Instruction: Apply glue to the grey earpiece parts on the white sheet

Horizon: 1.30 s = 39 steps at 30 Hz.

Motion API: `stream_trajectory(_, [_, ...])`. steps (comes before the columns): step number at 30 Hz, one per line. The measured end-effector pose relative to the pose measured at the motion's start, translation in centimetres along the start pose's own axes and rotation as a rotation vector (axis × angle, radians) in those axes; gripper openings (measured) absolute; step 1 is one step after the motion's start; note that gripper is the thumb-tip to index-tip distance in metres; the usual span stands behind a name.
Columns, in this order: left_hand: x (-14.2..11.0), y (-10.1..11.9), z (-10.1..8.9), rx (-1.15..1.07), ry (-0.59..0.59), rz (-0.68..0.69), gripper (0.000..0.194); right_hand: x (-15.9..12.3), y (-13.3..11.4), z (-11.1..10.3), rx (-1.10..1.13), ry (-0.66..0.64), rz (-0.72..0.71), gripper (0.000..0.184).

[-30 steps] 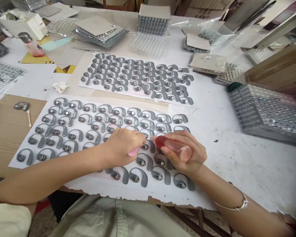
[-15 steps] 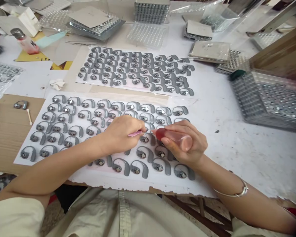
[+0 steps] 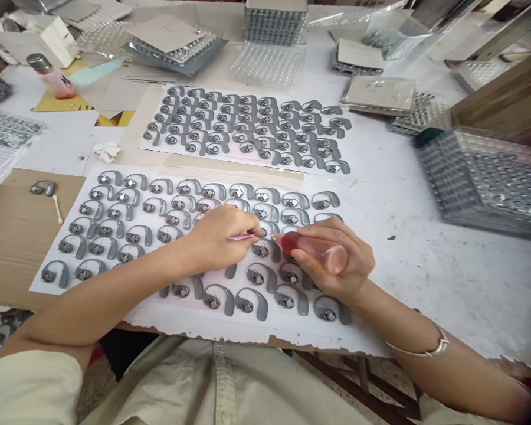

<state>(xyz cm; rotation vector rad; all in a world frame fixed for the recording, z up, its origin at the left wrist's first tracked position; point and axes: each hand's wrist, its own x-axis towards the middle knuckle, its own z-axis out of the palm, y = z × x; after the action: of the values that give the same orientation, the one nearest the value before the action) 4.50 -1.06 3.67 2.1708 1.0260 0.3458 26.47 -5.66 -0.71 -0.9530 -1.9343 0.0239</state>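
My left hand [image 3: 223, 236] is closed on slim pink tweezers [image 3: 242, 237], their tips reaching right over the sheet of parts. In my right hand [image 3: 345, 257] lies a small squeeze bottle [image 3: 318, 251] of reddish liquid, tilted on its side, its fine nozzle facing left. Nozzle and tweezer tips meet closely above one grey part; whether they touch it I cannot tell. Rows of grey hook-shaped earphone shells [image 3: 255, 274], each with a round metal piece and thin wires, cover the white sheet [image 3: 168, 316]. My forearm and hands hide some of them.
Behind lies a second sheet of earphone shells [image 3: 263, 130]. A single shell [image 3: 42, 188] and a cotton swab [image 3: 57, 209] rest on cardboard at left. Stacked clear trays [image 3: 487, 177] stand right, more trays [image 3: 274, 23] at the back. A capped bottle [image 3: 51, 77] stands far left.
The view has shifted slightly, so the table appears a little further right. Both hands keep nearly the same pose, with the nozzle and the tweezers still close together.
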Motion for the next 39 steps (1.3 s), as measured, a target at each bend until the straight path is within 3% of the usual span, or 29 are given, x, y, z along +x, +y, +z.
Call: stream_trajectory(39, [0.1, -0.18, -0.27, -0.095, -0.027, -0.092, 0.013, -0.2, -0.02, 0.09, 0.039, -0.01, -0.023, 0.026])
